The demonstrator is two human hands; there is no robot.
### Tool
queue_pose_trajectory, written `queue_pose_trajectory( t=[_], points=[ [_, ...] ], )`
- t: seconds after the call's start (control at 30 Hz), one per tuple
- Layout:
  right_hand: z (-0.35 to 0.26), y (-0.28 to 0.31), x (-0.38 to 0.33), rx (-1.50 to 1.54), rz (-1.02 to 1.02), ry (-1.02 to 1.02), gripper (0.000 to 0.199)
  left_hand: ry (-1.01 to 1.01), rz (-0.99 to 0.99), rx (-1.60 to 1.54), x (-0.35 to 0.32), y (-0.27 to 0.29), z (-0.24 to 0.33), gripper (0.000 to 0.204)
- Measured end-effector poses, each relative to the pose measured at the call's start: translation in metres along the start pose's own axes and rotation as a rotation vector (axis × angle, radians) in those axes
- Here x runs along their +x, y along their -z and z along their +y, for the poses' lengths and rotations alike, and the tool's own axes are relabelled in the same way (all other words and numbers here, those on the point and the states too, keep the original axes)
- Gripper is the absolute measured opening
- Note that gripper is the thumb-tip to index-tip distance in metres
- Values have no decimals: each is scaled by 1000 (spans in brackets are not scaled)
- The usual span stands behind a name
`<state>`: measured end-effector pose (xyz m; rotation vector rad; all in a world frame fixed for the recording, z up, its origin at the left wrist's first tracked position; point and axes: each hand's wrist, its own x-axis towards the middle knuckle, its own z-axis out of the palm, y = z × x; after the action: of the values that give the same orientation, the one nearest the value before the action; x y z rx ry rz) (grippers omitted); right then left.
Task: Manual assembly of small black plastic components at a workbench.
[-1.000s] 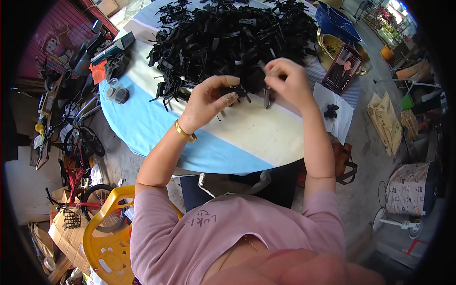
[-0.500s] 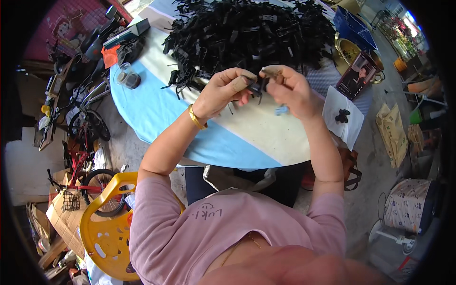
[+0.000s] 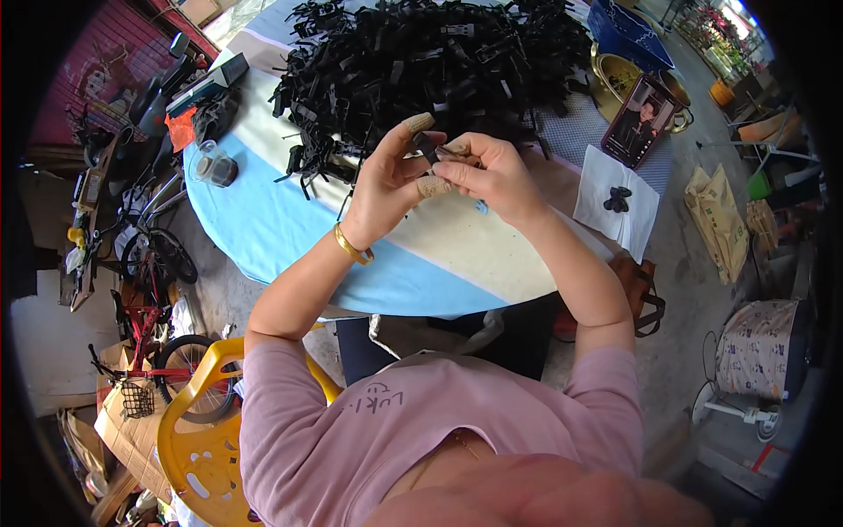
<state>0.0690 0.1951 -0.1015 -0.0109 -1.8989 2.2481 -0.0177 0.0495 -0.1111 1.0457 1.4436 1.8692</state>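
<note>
My left hand (image 3: 388,183) and my right hand (image 3: 493,172) meet above the round table (image 3: 290,237), both pinching one small black plastic part (image 3: 428,146) between taped fingertips. A gold bangle (image 3: 351,248) circles my left wrist. Just beyond the hands lies a large heap of black plastic strips and clips (image 3: 439,61), covering the far half of the table.
A phone (image 3: 638,119) leans upright at the right, beside a white paper (image 3: 617,206) with black pieces on it. A small clear cup (image 3: 213,165) stands at the table's left. A yellow plastic chair (image 3: 198,413) and bicycles (image 3: 145,263) are at the left.
Both hands have lifted off the heap and come nearer to me, holding the small black part between them.
</note>
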Motion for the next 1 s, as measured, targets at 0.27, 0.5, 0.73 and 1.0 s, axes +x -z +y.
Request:
queue_pose_trajectory(
  t=[0.27,0.5,0.73,1.0],
  points=[
    [-2,6,2,-153,-82,-81,5,-227,80,407,1,2,-4,54],
    [0,12,-1,115,-33,-68,14,-39,47,-66,7,7,-9,35],
    [5,2,-1,-308,-24,82,18,-5,77,25,3,10,-7,33],
    [6,-4,-2,-309,-11,40,17,-91,119,188,-1,10,-10,30]
  ],
)
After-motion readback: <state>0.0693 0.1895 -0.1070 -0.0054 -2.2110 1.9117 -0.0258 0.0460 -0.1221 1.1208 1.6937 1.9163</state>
